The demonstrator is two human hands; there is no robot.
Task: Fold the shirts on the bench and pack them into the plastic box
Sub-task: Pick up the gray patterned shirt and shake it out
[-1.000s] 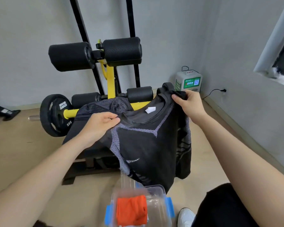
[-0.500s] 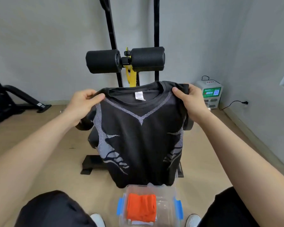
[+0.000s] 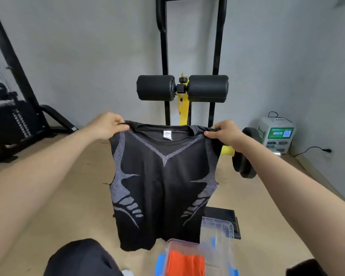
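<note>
Black shirt (image 3: 163,188): held up hanging full length, left hand (image 3: 108,126) and right hand (image 3: 224,132) each pinching a shoulder. Plastic box (image 3: 217,236): on the floor below the hem, holding a folded orange shirt (image 3: 185,264).

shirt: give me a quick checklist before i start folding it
1. Grip of left hand on one shoulder of the shirt: ok.
2. Grip of right hand on the other shoulder: ok.
3. Body of the shirt hanging spread out and level: ok.
4. Hem clear of the box: cannot tell, they overlap in view.
5. Room in the box above the orange shirt: cannot tell, blurred.
6. Top of the bench free for folding: cannot tell, hidden behind the shirt.
</note>
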